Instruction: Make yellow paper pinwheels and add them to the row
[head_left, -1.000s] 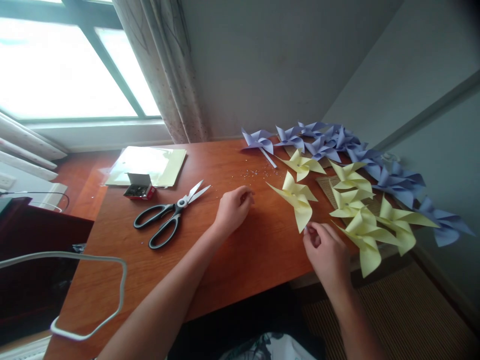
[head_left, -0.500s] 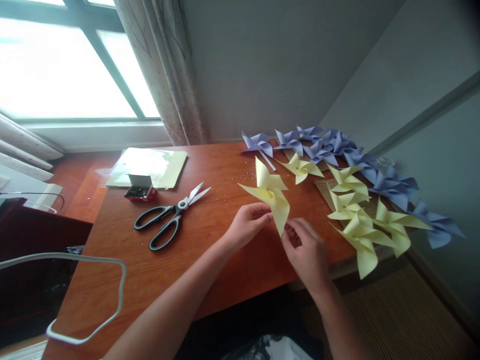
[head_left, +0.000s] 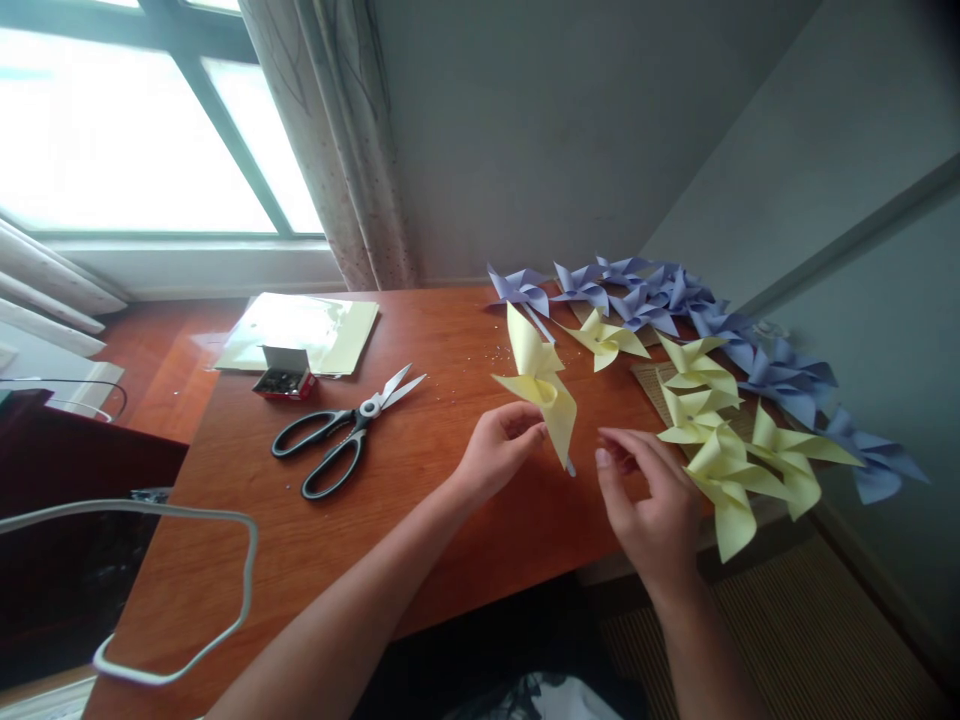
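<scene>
1. Firstly, note small box (head_left: 283, 384) at nine o'clock, taking the held yellow pinwheel (head_left: 551, 395) as dial centre; nearer in, just below nine, note scissors (head_left: 366, 409) lying with blades apart.
2. Find left hand (head_left: 491, 455) at seven o'clock, fingers curled, thumb nearly meeting them, pinching the pinwheel; unable to make out whether on paper or stick.
3. At dial centre, read step as handling this single pinwheel, apparently held up off the table (head_left: 420, 540). See stick (head_left: 571, 467) poking out at five o'clock.
4. Find right hand (head_left: 652, 500) between four and five, apart from stick, half-curled with thumb loose; see nothing in grasp. Judge next move to call for steady left pinch, keeping right fingertips off creasable blades.
5. Lastly, see other yellow pinwheels (head_left: 721, 478) spread from two to four; beyond, blue pinwheels (head_left: 787, 372) from twelve to past three.
</scene>
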